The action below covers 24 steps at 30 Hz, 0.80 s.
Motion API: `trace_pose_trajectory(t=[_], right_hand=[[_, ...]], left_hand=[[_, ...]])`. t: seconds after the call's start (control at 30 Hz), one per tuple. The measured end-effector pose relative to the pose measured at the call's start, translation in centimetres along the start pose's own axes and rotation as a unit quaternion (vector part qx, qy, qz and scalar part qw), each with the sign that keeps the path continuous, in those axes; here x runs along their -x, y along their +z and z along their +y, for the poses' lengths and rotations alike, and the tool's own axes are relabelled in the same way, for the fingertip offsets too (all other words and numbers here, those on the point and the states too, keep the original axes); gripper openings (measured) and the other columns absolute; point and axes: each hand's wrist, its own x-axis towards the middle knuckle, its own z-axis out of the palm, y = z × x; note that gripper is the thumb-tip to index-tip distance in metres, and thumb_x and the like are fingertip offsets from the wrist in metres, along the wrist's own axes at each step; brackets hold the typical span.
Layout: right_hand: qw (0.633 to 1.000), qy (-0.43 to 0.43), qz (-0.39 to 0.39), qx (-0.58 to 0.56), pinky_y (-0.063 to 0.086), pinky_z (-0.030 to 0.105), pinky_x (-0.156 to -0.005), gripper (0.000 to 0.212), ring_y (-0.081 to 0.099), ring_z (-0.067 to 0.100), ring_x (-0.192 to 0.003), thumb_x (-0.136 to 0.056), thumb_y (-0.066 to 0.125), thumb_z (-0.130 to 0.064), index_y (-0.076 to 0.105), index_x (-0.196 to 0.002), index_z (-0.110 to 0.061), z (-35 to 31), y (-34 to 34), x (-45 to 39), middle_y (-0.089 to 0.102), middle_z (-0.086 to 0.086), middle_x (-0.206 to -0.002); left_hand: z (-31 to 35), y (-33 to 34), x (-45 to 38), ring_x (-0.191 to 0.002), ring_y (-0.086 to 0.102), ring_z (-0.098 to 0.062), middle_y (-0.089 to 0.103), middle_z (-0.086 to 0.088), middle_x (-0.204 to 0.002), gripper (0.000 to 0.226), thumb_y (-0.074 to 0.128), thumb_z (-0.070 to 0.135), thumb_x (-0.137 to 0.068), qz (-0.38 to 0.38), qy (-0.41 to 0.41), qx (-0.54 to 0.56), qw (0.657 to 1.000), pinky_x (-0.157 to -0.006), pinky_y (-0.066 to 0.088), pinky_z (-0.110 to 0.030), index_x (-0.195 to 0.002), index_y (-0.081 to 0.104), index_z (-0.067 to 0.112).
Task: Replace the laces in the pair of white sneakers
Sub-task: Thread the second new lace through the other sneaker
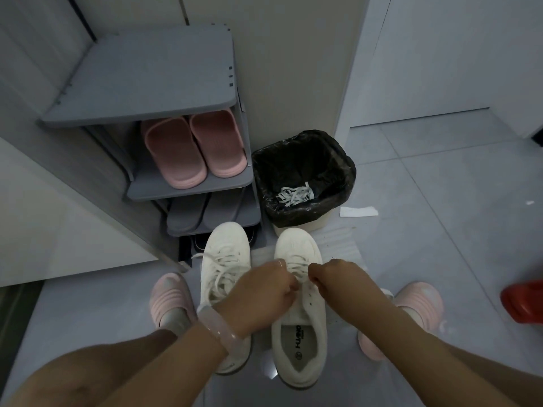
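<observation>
From the head view, I am looking down at two white sneakers standing side by side on the floor, toes pointing to twelve o'clock. The left sneaker (224, 277) is carrying a loose, laced-up lace. The right sneaker (299, 304) is the one being worked: its long axis is running twelve to six, and its upper eyelets nearest me are showing empty.

My left hand (264, 292) is reaching in from seven o'clock, crossing over the heel of the left sneaker, fingers curled and pinching the lace (296, 267) at the middle of the right sneaker. My right hand (335, 279) is coming in from five o'clock, its grip also curled tight at the same spot; what it is holding is hidden, though I am judging it to be the other lace end. Both hands are sitting almost touching, equally near the next eyelets, which are lying toward six o'clock from them.

At one o'clock, a lined bin (304, 177) is holding discarded laces (293, 195).
</observation>
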Motion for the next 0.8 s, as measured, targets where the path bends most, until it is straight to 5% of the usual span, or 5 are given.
trace_pose_trajectory(t=[0.13,0.33,0.53,0.67,0.8], right_hand=[[0.998,0.014,0.016,-0.054,0.043,0.030,-0.073,0.018,0.055,0.021,-0.083,-0.095,0.040,-0.012,0.044,-0.113,-0.014,-1.1,0.5,0.5,0.060,0.005,-0.094],[0.962,0.109,0.066,-0.241,0.041,0.018,-0.060,0.013,0.056,0.017,-0.072,-0.090,0.054,-0.015,0.046,-0.082,-0.020,0.4,1.3,0.6,0.063,0.006,-0.082],[0.982,0.060,0.067,-0.165,0.032,0.014,-0.055,0.013,0.048,0.014,-0.070,-0.097,0.042,-0.020,0.053,-0.101,-0.013,0.4,1.0,1.1,0.056,0.001,-0.081],[0.994,0.024,0.033,-0.106,0.041,0.024,-0.069,0.019,0.052,0.017,-0.078,-0.099,0.037,-0.024,0.050,-0.107,-0.012,-0.1,0.6,1.2,0.063,0.006,-0.095],[0.969,0.100,0.047,-0.222,0.050,0.030,-0.073,0.009,0.059,0.018,-0.077,-0.094,0.049,-0.022,0.055,-0.094,-0.015,-0.1,1.5,1.1,0.065,0.006,-0.088]], left_hand=[[0.2,2.7,-0.5,-0.090,0.054,-0.018,0.048,0.000,-0.093,0.025,0.045,0.023,-0.092,0.024,-0.040,0.033,0.998,-0.069,0.035,-0.023,-0.102,0.067,0.016],[0.2,2.2,-0.7,-0.061,0.048,0.019,0.046,0.019,-0.063,0.020,0.061,0.020,-0.087,0.037,-0.046,0.218,0.974,-0.059,0.035,-0.003,-0.103,0.072,0.018],[0.1,2.6,-0.8,-0.057,0.049,0.018,0.056,0.010,-0.063,0.021,0.060,0.015,-0.087,0.057,-0.062,0.258,0.962,-0.059,0.035,-0.002,-0.104,0.072,0.019],[0.0,3.0,-0.9,-0.061,0.050,0.012,0.057,0.012,-0.074,0.022,0.058,0.017,-0.088,0.062,-0.069,0.247,0.964,-0.061,0.035,0.000,-0.106,0.071,0.023],[-0.3,3.2,-1.2,-0.062,0.049,0.007,0.068,0.003,-0.086,0.021,0.060,0.019,-0.087,0.055,-0.077,0.245,0.965,-0.059,0.035,-0.001,-0.104,0.072,0.023]])
